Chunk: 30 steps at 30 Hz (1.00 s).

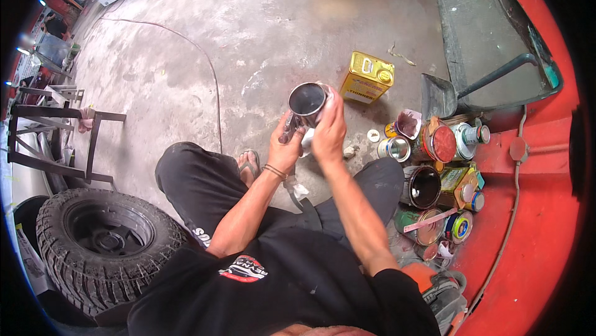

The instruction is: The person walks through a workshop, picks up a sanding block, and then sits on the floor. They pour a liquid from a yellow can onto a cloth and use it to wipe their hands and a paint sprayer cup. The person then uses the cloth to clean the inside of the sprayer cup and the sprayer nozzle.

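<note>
Between my hands, above my crossed legs, is a metal spray gun (290, 126) with an open round cup (307, 98). The cup's mouth faces up and its inside looks dark. My left hand (284, 148) is closed around the metal body below the cup. Along the cup's right side, my right hand (329, 126) wraps its fingers. Something white, like a rag or paper (307, 141), shows between my palms, partly hidden. A yellow rectangular thinner can (368, 77) stands on the floor just beyond my right hand.
Several paint cans (424, 188) crowd the floor at my right, beside a red wall (534, 199). A black dustpan (440, 95) lies behind them. At my left are a big tyre (108, 243) and a dark metal frame (49, 112). A thin hose (208, 59) crosses the concrete.
</note>
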### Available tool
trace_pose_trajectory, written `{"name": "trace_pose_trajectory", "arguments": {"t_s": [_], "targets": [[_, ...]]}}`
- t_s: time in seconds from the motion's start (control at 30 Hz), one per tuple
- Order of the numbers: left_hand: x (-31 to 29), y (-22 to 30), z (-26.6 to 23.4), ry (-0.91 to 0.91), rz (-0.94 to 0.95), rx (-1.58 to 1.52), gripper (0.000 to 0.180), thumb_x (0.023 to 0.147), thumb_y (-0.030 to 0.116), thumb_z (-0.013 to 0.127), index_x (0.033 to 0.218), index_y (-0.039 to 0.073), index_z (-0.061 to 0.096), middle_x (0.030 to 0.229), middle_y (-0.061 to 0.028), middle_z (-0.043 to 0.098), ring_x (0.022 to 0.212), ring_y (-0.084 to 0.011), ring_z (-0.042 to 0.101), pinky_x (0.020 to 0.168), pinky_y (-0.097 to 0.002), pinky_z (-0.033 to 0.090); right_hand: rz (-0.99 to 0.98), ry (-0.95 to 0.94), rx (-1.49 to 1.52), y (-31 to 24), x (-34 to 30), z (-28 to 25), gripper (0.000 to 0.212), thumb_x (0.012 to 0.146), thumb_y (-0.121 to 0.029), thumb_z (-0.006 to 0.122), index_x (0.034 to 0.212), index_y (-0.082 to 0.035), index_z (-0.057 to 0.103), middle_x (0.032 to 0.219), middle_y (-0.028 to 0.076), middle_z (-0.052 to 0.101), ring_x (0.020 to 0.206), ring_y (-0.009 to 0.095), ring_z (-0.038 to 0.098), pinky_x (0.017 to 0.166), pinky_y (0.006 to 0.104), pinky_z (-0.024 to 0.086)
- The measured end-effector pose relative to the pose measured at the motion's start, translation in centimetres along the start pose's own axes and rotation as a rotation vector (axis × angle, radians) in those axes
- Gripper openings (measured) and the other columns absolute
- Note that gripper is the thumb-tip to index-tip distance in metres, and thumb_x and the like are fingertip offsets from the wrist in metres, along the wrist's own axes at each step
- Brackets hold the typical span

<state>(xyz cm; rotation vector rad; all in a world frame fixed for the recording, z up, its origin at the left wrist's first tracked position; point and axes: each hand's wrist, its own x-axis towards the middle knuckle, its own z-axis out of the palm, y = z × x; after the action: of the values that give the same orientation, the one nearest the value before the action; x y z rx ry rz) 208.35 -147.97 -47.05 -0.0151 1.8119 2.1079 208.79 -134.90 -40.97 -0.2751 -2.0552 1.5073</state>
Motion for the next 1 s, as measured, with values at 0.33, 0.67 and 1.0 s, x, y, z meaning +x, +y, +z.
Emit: {"name": "trace_pose_trajectory", "arguments": {"t_s": [0.33,0.67,1.0], "targets": [[-0.7,0.2,0.3,0.035,-0.014,0.0,0.061,0.098,0.0,0.062,0.156,0.009,0.044,0.091,-0.001,0.066,0.06,-0.0071,0.056,0.049,-0.0263,0.049,0.307,-0.11,0.141,0.0,2.4,-0.5,0.044,0.114,-0.029,0.038,0.145,-0.004,0.056,0.141,0.02,0.062,0.128,0.033,0.061,0.108,0.0392,0.047],[0.3,-0.3,0.9,0.032,-0.043,-0.012,0.06,0.098,0.002,0.063,0.155,0.01,0.046,0.085,0.0009,0.064,0.055,-0.009,0.054,0.048,-0.0259,0.047,0.219,0.103,0.018,1.5,1.9,0.6,0.037,0.11,-0.028,0.045,0.134,-0.002,0.057,0.128,0.022,0.065,0.122,0.041,0.061,0.104,0.0468,0.047],[0.7,-1.0,-0.3,-0.037,0.086,-0.249,0.041,0.098,0.003,0.066,0.138,0.006,0.057,0.112,-0.0029,0.069,0.093,-0.0122,0.066,0.084,-0.0296,0.056,-0.35,0.261,-0.258,-0.8,-0.2,2.1,0.041,0.11,-0.029,0.048,0.136,0.001,0.057,0.123,0.024,0.067,0.12,0.039,0.063,0.106,0.047,0.047]]}}
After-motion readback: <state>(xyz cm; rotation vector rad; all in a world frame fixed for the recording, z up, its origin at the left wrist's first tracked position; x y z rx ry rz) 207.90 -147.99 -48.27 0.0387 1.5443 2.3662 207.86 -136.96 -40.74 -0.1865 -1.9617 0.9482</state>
